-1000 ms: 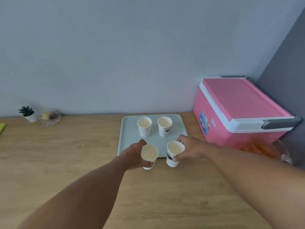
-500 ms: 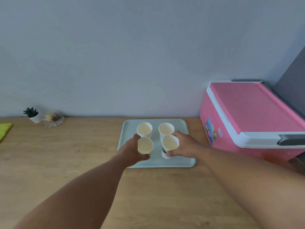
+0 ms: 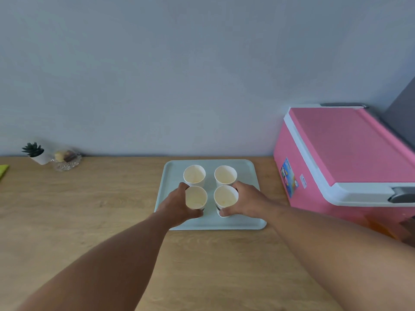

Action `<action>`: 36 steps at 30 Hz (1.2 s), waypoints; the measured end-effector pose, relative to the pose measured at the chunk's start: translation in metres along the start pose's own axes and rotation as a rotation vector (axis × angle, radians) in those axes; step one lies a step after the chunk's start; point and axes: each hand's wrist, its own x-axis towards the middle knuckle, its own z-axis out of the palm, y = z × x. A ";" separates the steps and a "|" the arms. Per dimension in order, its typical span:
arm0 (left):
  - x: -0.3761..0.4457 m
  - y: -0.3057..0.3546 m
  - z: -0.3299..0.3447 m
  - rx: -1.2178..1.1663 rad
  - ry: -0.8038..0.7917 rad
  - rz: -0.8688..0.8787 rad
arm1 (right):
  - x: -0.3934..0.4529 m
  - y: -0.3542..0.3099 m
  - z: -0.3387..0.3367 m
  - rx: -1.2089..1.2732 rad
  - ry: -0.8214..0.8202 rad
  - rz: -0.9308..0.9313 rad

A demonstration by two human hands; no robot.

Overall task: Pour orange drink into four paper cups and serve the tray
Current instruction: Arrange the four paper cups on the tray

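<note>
A pale green tray (image 3: 240,223) lies on the wooden table against the wall. Two white paper cups stand at its back: the back left cup (image 3: 194,175) and the back right cup (image 3: 225,175). My left hand (image 3: 177,204) grips the front left cup (image 3: 196,197), which stands on the tray. My right hand (image 3: 246,202) grips the front right cup (image 3: 225,198), also down on the tray. All the cups show pale insides; no orange drink is plainly visible in them.
A pink cooler box (image 3: 345,162) with a white rim stands right of the tray. At the far left back are a small potted plant (image 3: 36,152) and a glass dish (image 3: 66,160). A yellow-green cloth (image 3: 3,171) lies at the left edge.
Both hands carried their cups forward from the table's front onto the tray and set them down behind the tray's near edge, in front of the two back cups.
</note>
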 end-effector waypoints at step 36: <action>0.062 -0.034 -0.024 0.193 -0.086 0.019 | 0.046 0.042 -0.009 -0.097 0.087 0.082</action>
